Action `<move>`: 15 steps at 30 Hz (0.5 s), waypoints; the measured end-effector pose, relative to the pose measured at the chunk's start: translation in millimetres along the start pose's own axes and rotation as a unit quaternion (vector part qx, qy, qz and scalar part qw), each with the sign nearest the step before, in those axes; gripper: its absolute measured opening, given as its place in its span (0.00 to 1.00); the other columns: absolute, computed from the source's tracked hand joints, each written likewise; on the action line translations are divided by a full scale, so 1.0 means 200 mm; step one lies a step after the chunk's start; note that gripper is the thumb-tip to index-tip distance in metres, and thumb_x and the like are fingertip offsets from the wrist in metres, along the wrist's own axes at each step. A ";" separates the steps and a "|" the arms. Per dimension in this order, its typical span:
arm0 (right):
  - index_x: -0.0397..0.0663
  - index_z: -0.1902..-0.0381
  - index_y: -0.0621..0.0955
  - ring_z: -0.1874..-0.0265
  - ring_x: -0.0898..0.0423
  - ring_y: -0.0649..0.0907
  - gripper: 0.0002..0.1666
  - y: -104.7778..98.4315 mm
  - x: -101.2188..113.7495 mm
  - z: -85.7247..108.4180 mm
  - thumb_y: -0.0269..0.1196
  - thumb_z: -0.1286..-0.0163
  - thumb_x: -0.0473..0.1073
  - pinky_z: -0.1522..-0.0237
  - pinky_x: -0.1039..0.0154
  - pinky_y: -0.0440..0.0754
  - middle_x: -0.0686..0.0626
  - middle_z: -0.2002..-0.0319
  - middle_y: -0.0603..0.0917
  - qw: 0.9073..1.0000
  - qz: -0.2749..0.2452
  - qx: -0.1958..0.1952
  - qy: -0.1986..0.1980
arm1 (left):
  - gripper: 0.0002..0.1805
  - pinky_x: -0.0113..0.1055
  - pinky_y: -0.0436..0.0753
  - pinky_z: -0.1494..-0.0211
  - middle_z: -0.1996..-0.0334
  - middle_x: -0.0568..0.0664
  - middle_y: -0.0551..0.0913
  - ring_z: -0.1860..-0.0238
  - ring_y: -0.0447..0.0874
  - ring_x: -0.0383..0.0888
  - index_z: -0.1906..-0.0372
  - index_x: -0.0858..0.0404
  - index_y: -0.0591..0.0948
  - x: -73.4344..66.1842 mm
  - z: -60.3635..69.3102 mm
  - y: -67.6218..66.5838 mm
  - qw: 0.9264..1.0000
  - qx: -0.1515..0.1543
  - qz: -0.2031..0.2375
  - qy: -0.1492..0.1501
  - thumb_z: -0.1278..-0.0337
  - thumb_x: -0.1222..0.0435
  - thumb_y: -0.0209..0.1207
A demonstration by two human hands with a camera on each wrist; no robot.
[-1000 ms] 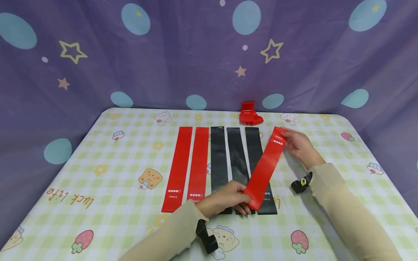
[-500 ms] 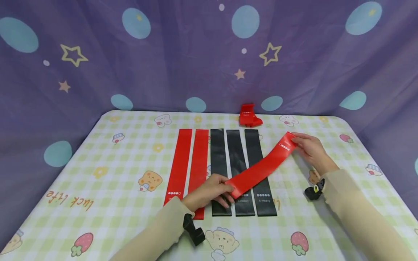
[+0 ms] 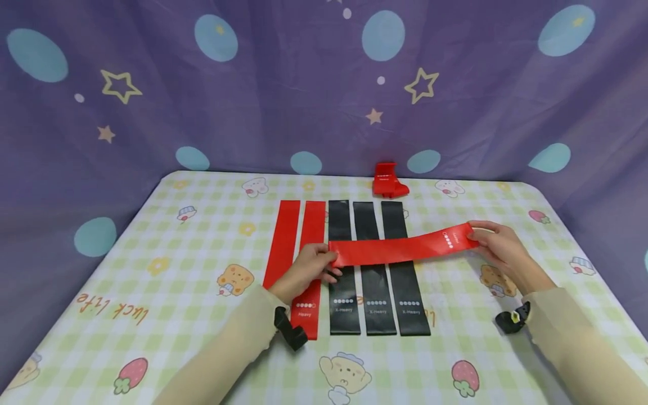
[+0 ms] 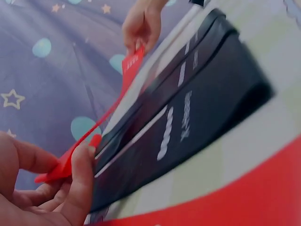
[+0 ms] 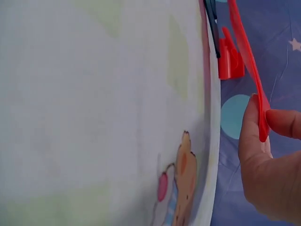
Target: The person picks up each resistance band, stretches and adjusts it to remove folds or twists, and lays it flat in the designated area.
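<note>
A red resistance band (image 3: 390, 252) is stretched out nearly level between both hands, above three black bands. My left hand (image 3: 306, 267) pinches its left end between thumb and fingers; the left wrist view shows this grip (image 4: 66, 165) close up. At the other end, my right hand (image 3: 506, 253) pinches the band beside its printed dots, a hold also seen in the right wrist view. Flat on the table lie a left black band (image 3: 344, 292), a middle one (image 3: 377, 304) and a right one (image 3: 411, 292), printed X-Heavy. Two red bands (image 3: 305, 298) lie left of them, partly hidden by my left hand and forearm.
A folded red band (image 3: 387, 183) stands near the table's back edge. A checked cloth (image 3: 197, 315) with cartoon prints covers the table. Behind it hangs a purple patterned curtain (image 3: 283, 95). Each wrist carries a small black camera mount.
The held red band has swung from a steep slant to nearly level. My left hand has moved left and away from me; my right hand has moved right and nearer.
</note>
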State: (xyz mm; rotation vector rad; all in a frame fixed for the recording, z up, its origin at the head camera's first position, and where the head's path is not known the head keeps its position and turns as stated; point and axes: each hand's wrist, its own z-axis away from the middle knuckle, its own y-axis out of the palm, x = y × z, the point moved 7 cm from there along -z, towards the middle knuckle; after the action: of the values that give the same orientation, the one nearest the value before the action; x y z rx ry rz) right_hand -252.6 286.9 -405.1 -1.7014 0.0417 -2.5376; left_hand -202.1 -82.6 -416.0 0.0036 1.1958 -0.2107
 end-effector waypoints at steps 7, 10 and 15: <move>0.45 0.44 0.70 0.78 0.65 0.74 0.20 0.03 -0.02 0.08 0.57 0.33 0.37 0.78 0.72 0.71 0.63 0.69 0.79 0.999 0.040 0.036 -0.001 | 0.17 0.30 0.84 0.69 0.62 0.62 0.83 0.75 0.84 0.40 0.47 0.72 0.73 -0.02 -0.09 -0.07 0.998 -0.056 0.025 0.010 0.34 0.64 0.54; 0.38 0.39 0.66 0.82 0.63 0.70 0.25 0.05 -0.02 0.13 0.54 0.33 0.38 0.79 0.70 0.69 0.60 0.68 0.77 0.996 0.079 0.048 -0.007 | 0.20 0.29 0.84 0.69 0.60 0.63 0.84 0.76 0.84 0.39 0.44 0.73 0.72 -0.03 -0.12 -0.08 0.997 -0.065 0.032 0.015 0.34 0.64 0.53; 0.31 0.40 0.64 0.85 0.60 0.64 0.26 0.06 -0.06 0.20 0.51 0.36 0.33 0.78 0.67 0.68 0.55 0.70 0.75 0.991 0.107 0.080 -0.017 | 0.21 0.25 0.82 0.73 0.68 0.59 0.83 0.80 0.80 0.36 0.42 0.75 0.71 -0.08 -0.17 -0.08 0.996 -0.073 0.037 0.027 0.34 0.66 0.53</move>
State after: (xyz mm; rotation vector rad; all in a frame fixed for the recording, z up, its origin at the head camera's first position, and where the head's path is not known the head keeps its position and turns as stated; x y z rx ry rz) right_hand -210.4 276.4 -402.9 -1.5860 0.0170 -2.2913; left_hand -242.0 -91.0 -413.1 -0.0747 1.2595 -0.0593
